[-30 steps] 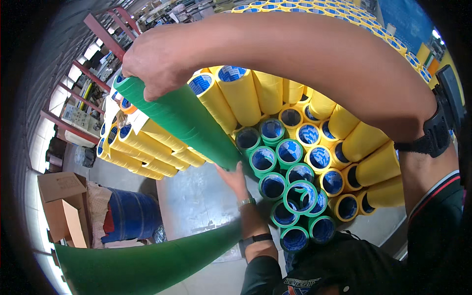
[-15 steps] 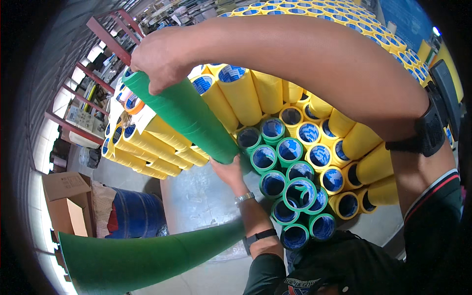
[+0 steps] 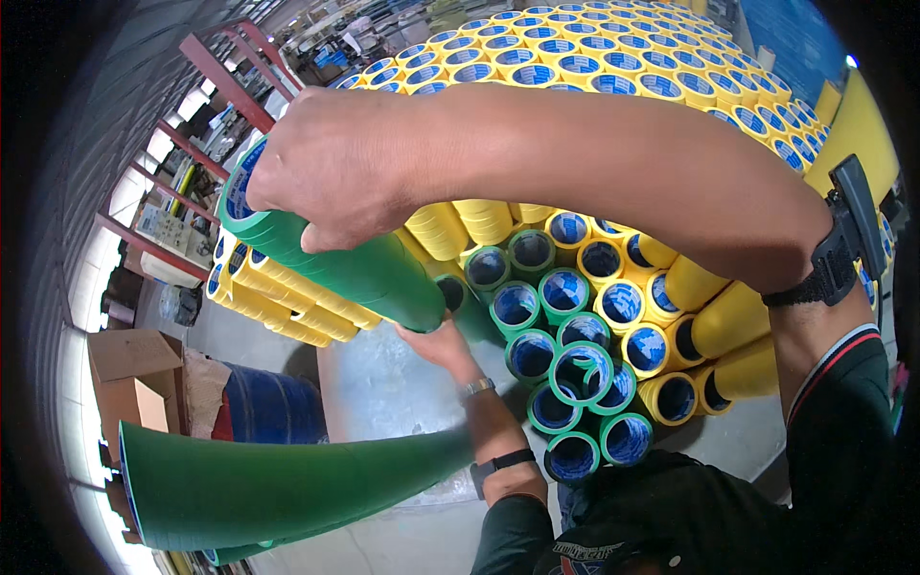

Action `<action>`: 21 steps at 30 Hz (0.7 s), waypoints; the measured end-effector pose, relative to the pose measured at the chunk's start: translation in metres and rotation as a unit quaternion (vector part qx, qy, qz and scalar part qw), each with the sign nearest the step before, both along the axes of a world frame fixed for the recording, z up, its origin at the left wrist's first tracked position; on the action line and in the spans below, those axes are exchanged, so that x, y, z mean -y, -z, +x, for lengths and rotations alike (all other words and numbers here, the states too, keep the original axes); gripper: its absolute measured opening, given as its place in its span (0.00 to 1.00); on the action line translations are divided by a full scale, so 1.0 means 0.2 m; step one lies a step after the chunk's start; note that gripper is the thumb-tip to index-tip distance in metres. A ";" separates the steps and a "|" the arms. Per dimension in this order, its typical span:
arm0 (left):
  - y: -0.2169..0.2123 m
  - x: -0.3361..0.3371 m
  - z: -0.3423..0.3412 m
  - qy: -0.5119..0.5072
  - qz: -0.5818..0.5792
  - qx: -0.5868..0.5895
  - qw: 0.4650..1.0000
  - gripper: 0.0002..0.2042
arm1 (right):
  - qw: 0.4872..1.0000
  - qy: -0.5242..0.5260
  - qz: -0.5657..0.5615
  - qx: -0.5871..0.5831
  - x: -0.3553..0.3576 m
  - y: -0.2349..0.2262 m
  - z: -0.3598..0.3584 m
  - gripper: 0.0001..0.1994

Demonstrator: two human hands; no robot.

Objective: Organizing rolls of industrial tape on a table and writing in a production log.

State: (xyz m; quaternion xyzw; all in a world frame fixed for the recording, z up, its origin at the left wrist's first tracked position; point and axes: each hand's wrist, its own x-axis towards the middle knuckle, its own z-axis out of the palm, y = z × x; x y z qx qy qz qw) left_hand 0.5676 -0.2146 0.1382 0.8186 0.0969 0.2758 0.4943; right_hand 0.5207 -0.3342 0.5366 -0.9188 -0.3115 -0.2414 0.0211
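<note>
A tall column of green tape rolls (image 3: 355, 264) slants between both my hands. My right hand (image 3: 335, 168) grips its upper end, the thumb on the outside and the fingers reaching over the rim of the blue-lined core. At the lower end, my left hand (image 3: 441, 343) supports the base, its fingers partly hidden under the column. Beside that base, several upright green tape stacks (image 3: 561, 290) stand close together, with a loose green roll (image 3: 582, 375) on top of them. Yellow tape stacks (image 3: 623, 302) stand against their far and right sides.
A large pack of yellow rolls (image 3: 575, 64) fills the back. More yellow stacks (image 3: 307, 307) lie slanted at left. Another long green column (image 3: 287, 484) extends at lower left, near an open cardboard box (image 3: 134, 374) and a blue drum (image 3: 276, 404). Bare metallic tabletop (image 3: 369, 383) shows between them.
The held green column's upper end has come down and nearer, so its blue core shows. Both hands moved with it. Another green stack is uncovered behind its base.
</note>
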 end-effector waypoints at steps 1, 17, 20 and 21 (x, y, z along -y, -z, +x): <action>-0.01 -0.01 -0.04 0.010 -0.004 0.018 1.000 0.42 | 1.000 -0.021 -0.002 0.023 -0.01 -0.01 -0.02 0.11; 0.75 -0.32 -0.55 0.231 0.339 0.025 0.912 0.25 | 0.994 -0.068 -0.030 -0.084 -0.21 0.64 -0.21 0.05; 0.77 -0.21 -0.65 0.187 0.104 -0.124 0.969 0.22 | 0.988 -0.033 -0.031 -0.146 -0.17 0.85 -0.15 0.06; 0.78 -0.20 -0.65 0.189 0.102 -0.127 0.968 0.22 | 0.988 -0.031 -0.032 -0.150 -0.15 0.89 -0.15 0.06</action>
